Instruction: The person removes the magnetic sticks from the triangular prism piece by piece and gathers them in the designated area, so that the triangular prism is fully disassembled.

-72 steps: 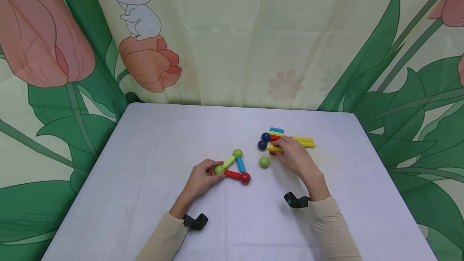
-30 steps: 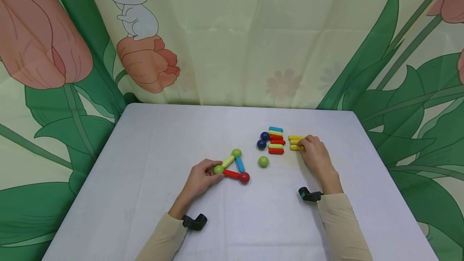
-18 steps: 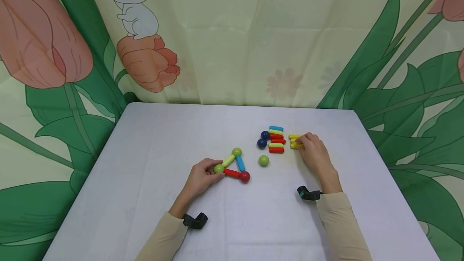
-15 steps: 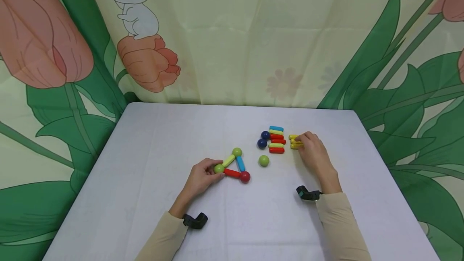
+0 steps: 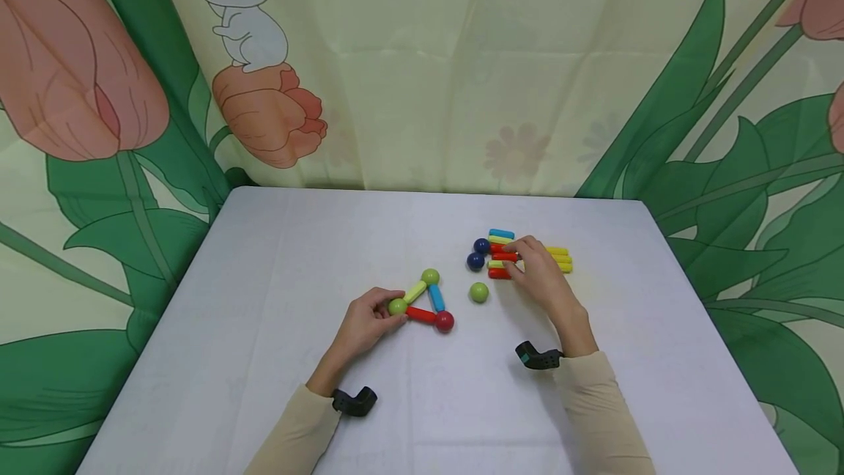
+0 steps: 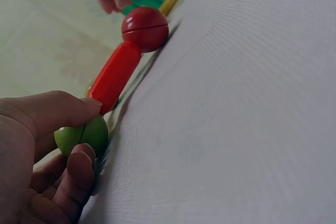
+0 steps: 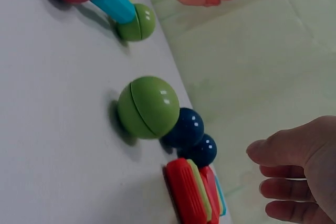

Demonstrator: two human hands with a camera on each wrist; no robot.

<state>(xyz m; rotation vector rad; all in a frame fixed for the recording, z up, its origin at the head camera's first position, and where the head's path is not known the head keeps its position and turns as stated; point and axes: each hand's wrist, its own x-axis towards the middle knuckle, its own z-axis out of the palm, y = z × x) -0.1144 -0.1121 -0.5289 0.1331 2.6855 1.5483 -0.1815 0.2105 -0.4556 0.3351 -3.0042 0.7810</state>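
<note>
My left hand (image 5: 365, 321) grips a green ball (image 6: 81, 135) at one corner of a flat triangle of balls and rods. A red rod (image 5: 420, 315) runs from that ball to a red ball (image 5: 445, 321). A blue rod (image 5: 436, 297) and a yellow-green rod (image 5: 415, 292) meet at another green ball (image 5: 430, 276). Over the row of short rods, my right hand (image 5: 543, 277) hovers with thumb and fingers apart, holding nothing in the right wrist view. It partly covers a short red rod (image 5: 499, 274) and its neighbours.
Two navy balls (image 5: 475, 262) stand left of the short rods, with a loose green ball (image 5: 478, 292) nearer me. Yellow rods (image 5: 563, 259) lie to the right, partly behind my right hand. A patterned curtain (image 5: 422, 94) hangs behind the white table (image 5: 297, 240).
My right hand first carried a yellow rod rightward and laid it with the other yellow ones. It has since let go and moved left over the short rods. My left hand stays put.
</note>
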